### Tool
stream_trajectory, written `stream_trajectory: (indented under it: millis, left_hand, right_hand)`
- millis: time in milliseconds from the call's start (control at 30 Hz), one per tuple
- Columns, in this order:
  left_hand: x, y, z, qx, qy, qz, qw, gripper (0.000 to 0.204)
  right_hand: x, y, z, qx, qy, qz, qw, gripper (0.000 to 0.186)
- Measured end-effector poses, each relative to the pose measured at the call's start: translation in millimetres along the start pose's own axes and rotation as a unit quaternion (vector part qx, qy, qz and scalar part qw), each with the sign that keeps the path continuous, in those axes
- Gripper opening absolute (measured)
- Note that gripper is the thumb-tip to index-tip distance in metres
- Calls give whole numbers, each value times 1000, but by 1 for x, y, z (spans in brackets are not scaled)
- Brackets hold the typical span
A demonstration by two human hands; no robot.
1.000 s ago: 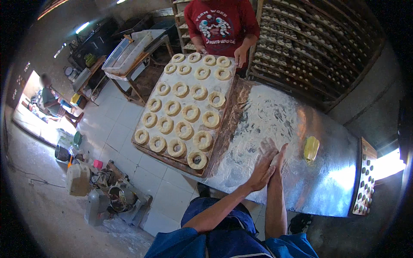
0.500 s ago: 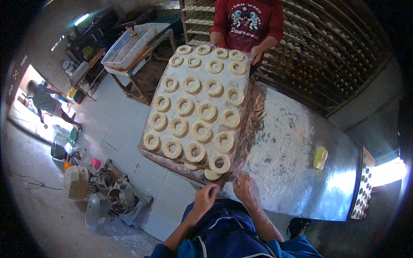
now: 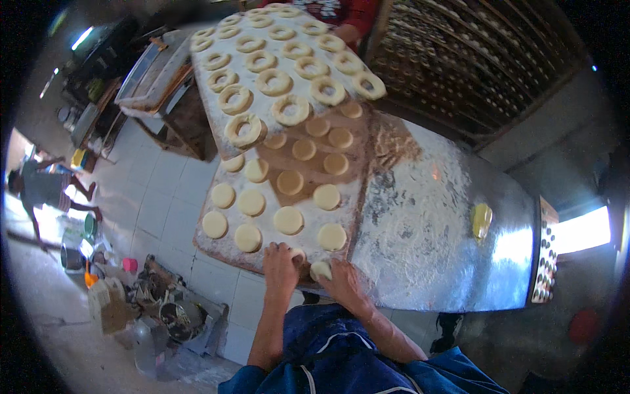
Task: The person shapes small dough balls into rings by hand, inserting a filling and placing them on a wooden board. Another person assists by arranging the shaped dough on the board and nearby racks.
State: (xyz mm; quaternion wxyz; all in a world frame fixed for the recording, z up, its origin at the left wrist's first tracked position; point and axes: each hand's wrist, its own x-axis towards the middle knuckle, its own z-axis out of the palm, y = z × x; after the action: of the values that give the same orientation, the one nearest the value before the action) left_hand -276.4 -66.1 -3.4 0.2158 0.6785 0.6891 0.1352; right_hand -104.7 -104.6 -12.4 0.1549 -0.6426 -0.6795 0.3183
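Dough piece, long axis unclear, pinched by right fingers; left fingers curl beside another piece.

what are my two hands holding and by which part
The right hand grips a pale dough piece by its right edge. The left hand is at a second dough piece; whether it grips it cannot be told.

Pale floor tiles spread leftward — a tube light glows — a tall rack stands upper right
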Motion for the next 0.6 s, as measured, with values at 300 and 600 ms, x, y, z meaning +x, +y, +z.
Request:
stream_trajectory:
  millis: [300, 600]
  left_hand:
    - [-13, 81, -15, -215, -42, 57, 974, 31]
    - [-11, 223, 138, -190, 47, 296, 935, 46]
  right_hand:
    - [-38, 94, -98, 152, 112, -7, 982, 35]
    - [-12, 236, -175, -56, 234, 115, 964, 30]
